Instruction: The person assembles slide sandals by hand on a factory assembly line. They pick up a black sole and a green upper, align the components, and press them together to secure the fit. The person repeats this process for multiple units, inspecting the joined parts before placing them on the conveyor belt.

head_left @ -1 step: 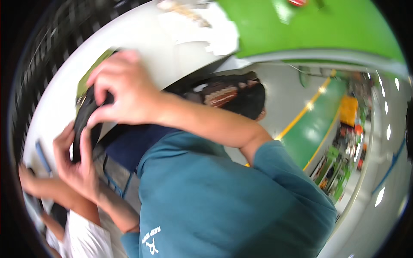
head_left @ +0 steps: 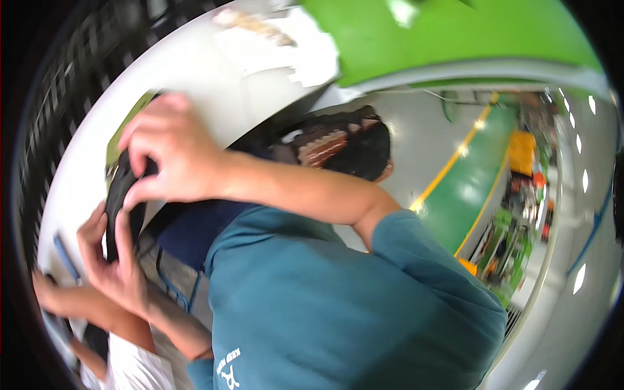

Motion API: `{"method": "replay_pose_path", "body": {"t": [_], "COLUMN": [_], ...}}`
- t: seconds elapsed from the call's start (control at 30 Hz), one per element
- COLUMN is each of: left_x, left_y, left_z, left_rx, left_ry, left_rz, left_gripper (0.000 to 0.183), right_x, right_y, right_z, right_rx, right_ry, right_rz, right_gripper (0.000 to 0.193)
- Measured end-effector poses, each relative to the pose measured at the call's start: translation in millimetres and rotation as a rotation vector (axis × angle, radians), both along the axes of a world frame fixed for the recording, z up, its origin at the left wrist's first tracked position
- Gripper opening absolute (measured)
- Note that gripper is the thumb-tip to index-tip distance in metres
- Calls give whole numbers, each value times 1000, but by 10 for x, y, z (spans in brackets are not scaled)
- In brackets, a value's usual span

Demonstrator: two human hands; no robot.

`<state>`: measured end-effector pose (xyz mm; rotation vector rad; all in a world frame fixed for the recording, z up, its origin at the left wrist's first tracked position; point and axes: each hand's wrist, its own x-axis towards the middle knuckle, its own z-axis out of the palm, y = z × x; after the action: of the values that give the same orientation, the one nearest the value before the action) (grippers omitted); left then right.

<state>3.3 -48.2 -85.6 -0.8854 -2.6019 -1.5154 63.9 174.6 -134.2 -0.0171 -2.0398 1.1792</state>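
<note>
Over the white table, both my hands hold a dark, soft-looking piece [head_left: 122, 188] with an olive-green panel [head_left: 132, 117] along its far side. My right hand [head_left: 170, 153] pinches its upper part between thumb and curled fingers. Lower down, my left hand [head_left: 116, 263] grips the near end, with fingers on one side and thumb on the other. Blur and my fingers hide much of it, so its exact kind cannot be made out.
White sheets [head_left: 292, 55] with a tan item lie on the white table [head_left: 188, 62], beside a green surface [head_left: 455, 36]. A blue stick-like tool [head_left: 66, 257] lies near another person's hand [head_left: 49, 292]. A dark patterned bundle [head_left: 344, 146] sits past my right forearm.
The whole view has shifted slightly, with my hands and the dark piece appearing a little lower and farther left. Both hands keep the same hold.
</note>
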Motion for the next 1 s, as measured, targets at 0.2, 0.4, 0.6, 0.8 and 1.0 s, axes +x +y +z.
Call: {"method": "replay_pose_path", "body": {"t": [0.2, 0.4, 0.6, 0.8, 1.0], "left_x": [-238, -634, -655, -643, -576], "left_y": [66, 9, -16, -11, 91], "left_z": [-122, -191, -211, -167, -61], "left_rx": [-64, -43, 92, 121, 32], "left_ry": [-37, -67, -98, -172, -106], "left_rz": [-129, -122, -72, -59, -76], "left_gripper": [30, 30, 28, 29, 46], "right_x": [20, -74, -239, -216, -206], "right_y": [298, 709, 627, 639, 577], "right_z": [-24, 139, 333, 475, 755], "right_rx": [145, 30, 61, 168, 231], "right_ry": [11, -30, -90, -142, -269], "right_rz": [28, 110, 100, 113, 162], "right_gripper": [45, 51, 49, 47, 45]}}
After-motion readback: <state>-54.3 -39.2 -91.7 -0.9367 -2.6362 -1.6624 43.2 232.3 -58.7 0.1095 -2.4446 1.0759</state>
